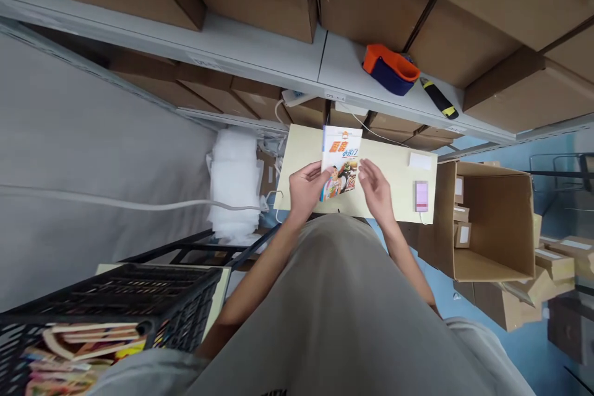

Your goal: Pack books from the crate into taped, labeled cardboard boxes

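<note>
A book (341,158) with a white cover, orange and blue lettering and food pictures is held up over the pale yellow tabletop (304,142). My left hand (307,189) grips its left edge near the spine, thumb lying on the front cover. At the book's right edge is my right hand (374,187), fingers apart and a little bent; whether the fingertips touch the cover I cannot tell. Toward the right end of the table lie a phone (421,196) with a lit pinkish screen and a white slip (420,161).
Above the table runs a grey shelf (278,49) with cardboard boxes, an orange-and-blue tape dispenser (390,68) and a utility knife (439,98). An open carton (494,269) with small boxes stands right. White wrapping (235,182) and a black crate (185,297) of books are left.
</note>
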Available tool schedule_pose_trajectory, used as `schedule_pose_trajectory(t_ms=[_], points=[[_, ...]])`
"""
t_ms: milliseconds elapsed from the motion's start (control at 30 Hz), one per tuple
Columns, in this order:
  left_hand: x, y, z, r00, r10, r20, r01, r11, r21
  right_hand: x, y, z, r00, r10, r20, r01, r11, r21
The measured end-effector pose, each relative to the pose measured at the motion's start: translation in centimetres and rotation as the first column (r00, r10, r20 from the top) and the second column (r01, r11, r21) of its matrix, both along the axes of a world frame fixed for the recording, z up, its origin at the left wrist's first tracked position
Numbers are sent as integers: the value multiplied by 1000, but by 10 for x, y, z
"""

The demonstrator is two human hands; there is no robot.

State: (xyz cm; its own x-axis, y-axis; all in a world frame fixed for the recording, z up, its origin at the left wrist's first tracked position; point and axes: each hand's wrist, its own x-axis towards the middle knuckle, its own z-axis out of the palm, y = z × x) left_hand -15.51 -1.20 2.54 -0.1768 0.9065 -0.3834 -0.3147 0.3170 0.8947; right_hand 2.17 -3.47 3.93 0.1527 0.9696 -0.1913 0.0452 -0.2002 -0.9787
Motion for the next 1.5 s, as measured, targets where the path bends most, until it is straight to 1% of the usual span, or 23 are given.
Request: schedule_pose_trajectory(t_ms=[67,100,167,233,267,333,400,433,500,567,600,667,767,833,967,1033,1067,1133,1233,1300,1333,1400,1500], points=[[4,-5,8,997,-20,-74,24,999,49,-24,-4,6,997,55,-47,-56,998,-6],[6,-8,14,992,-52,-111,62,994,88,-34,-6,8,998,50,-47,-50,999,-4],[8,-15,25,974,-130,-187,166,967,191,-47,-5,12,1000,-26,-7,26,1000,-5],[4,-19,32,946,-201,-253,272,919,287,-50,-1,15,991,-128,37,129,991,-17],[-1,-19,34,936,-213,-280,299,902,311,-49,2,16,986,-161,44,162,986,-25],[-14,-14,32,935,-161,-315,262,913,313,-44,7,19,987,-161,21,162,986,-33],[-30,-5,24,949,-54,-312,143,951,272,-38,8,22,995,-97,-26,97,995,-29],[-37,0,19,960,-27,-278,97,966,240,-35,7,23,997,-65,-49,64,998,-27],[-48,8,8,988,-76,-132,96,983,153,-30,3,25,997,-22,-75,20,999,-33],[-54,12,1,984,-172,37,169,983,74,-25,-1,24,997,-2,-77,-2,999,-54],[-55,12,-2,974,-205,94,201,979,45,-23,-3,23,997,4,-71,-8,998,-67],[-54,9,-5,965,-227,135,228,974,5,-17,-5,19,998,13,-58,-18,996,-92],[-49,3,-7,968,-226,106,229,973,-15,-7,-5,9,999,34,-38,-39,991,-126],[-44,-1,-9,980,-191,59,192,981,-1,-1,-3,1,1000,28,8,-27,992,-126],[-31,-11,-11,990,-18,-142,30,996,85,-1,-5,-12,975,-90,206,93,996,-8],[-23,-18,-9,962,48,-270,-7,988,153,-10,-11,-13,985,-40,171,40,999,4],[-19,-22,-8,942,62,-329,6,979,201,-17,-16,-12,993,10,116,-9,1000,-5],[-11,-29,-5,901,55,-431,100,940,328,-31,-24,-7,997,70,25,-70,997,-14],[-1,-36,-2,836,27,-548,287,829,479,-43,-30,0,1000,25,8,-25,1000,2],[0,-36,0,809,-16,-587,379,778,501,-39,-28,2,1000,-19,11,19,1000,12],[-1,-35,1,804,-41,-594,404,770,494,-34,-26,3,1000,-28,4,28,1000,12],[-9,-29,1,806,-45,-591,383,801,461,-22,-22,4,999,-19,-27,19,1000,-6],[-29,-14,-4,833,12,-553,224,907,356,-6,-19,9,996,14,-93,-17,999,-34]])
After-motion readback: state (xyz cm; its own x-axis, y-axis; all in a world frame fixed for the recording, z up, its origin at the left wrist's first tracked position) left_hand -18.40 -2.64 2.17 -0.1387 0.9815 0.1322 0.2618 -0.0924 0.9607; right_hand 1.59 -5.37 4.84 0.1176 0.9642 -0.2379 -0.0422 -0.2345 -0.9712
